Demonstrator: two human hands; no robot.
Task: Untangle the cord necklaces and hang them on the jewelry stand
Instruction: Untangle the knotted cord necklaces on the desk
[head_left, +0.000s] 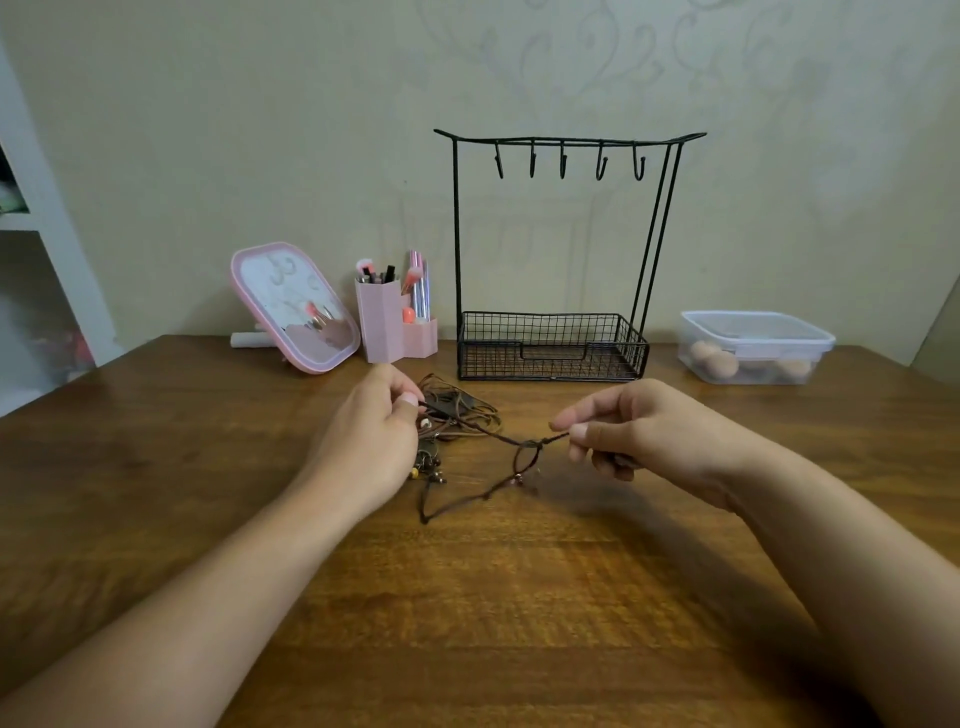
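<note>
One brown cord (498, 435) is stretched taut above a wooden bench (467, 597), pinched in the grip of the left hand (371, 441) and in the grip of the right hand (639, 434). The remaining tangled cord necklaces (457, 410) lie between the hands. Behind stands one black wire jewelry stand (558, 249) with five hooks. One pink mirror (293, 306), one pink brush holder (395, 327) and one lidded plastic container (756, 345) are set against a pale patterned wall.

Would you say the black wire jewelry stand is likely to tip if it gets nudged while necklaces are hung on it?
Probably somewhat. The jewelry stand is tall, thin wire, so likely light. Its basket base is wide, which should steady it, but a push near the hooks could rock it.
</note>
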